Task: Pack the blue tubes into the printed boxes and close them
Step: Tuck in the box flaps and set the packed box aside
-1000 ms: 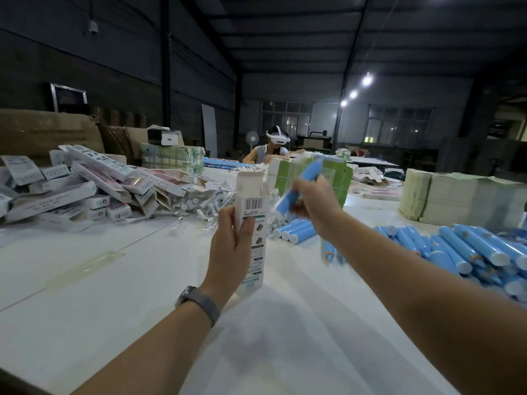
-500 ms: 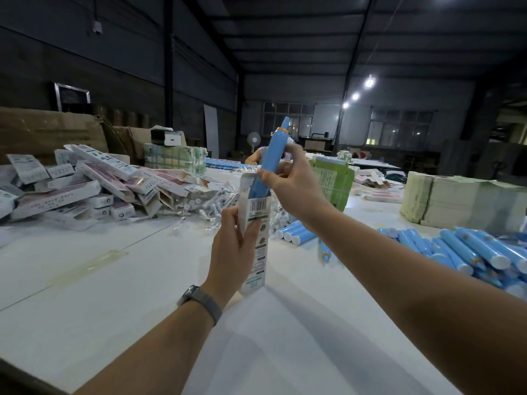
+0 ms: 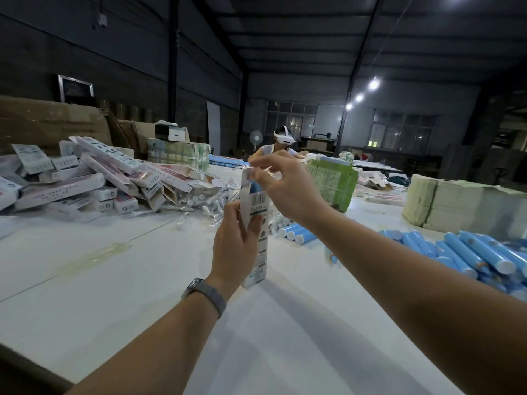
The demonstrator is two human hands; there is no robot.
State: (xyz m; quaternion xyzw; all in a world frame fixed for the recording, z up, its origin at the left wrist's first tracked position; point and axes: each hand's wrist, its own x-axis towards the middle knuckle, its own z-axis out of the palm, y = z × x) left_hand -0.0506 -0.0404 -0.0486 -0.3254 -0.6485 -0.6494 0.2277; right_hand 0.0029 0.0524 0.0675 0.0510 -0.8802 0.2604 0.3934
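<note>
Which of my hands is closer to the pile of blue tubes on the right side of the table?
Right. The right hand is nearer the blue tubes; the left hand is farther left, gripping the box.

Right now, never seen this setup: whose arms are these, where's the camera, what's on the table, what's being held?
No machine here: a person's two bare arms, filmed by one wide-angle camera on their head, looking forward and down. The left hand has its grip round an upright printed box. The right hand pinches the box's top flap; a blue tube sits inside, its top just showing. On the white table: loose blue tubes at right, a pile of printed boxes at left. Another person works at the far end.
</note>
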